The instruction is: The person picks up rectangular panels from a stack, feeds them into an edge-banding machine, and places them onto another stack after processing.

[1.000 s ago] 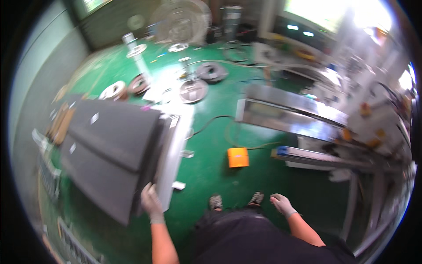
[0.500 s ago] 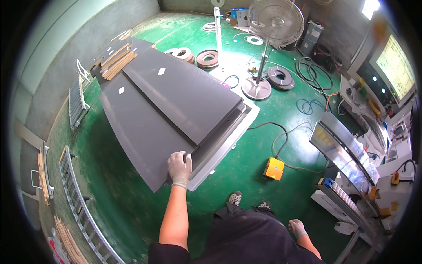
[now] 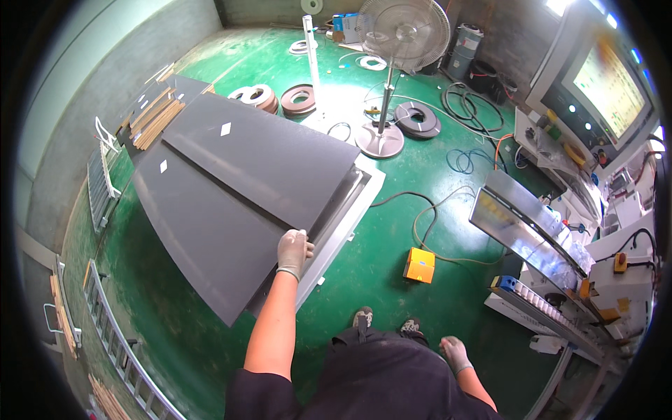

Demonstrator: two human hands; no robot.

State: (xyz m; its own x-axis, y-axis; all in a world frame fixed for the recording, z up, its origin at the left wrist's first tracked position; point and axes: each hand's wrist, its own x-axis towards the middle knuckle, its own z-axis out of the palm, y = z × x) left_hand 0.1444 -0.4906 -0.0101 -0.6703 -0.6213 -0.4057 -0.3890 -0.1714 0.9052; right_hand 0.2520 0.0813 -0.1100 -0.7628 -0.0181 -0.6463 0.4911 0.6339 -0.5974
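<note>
My left hand (image 3: 294, 253), in a pale thin glove, is at the near corner of a stack of flat grey panels. Its fingers are curled closed, and what they grip, if anything, is hidden. The upper grey panel (image 3: 273, 157) lies offset over the lower grey panel (image 3: 199, 227), which juts out to the left. Both have a small white label. Low at my right side hangs my right hand (image 3: 456, 353), gloved too, with its fingers curled and nothing showing in them.
Beyond the panels are wooden strips (image 3: 157, 122), coiled edging rolls (image 3: 299, 99) and a pedestal fan (image 3: 404, 33). An orange-yellow box (image 3: 419, 265) with a cable sits on the green floor. On the right stands a machine with a screen (image 3: 609, 91); a metal roller frame (image 3: 119, 343) is at left.
The view has swung slightly, shifting the scene leftward. My left hand has moved along the panel edge toward the upper panel's near corner. My right hand still hangs at my side.
</note>
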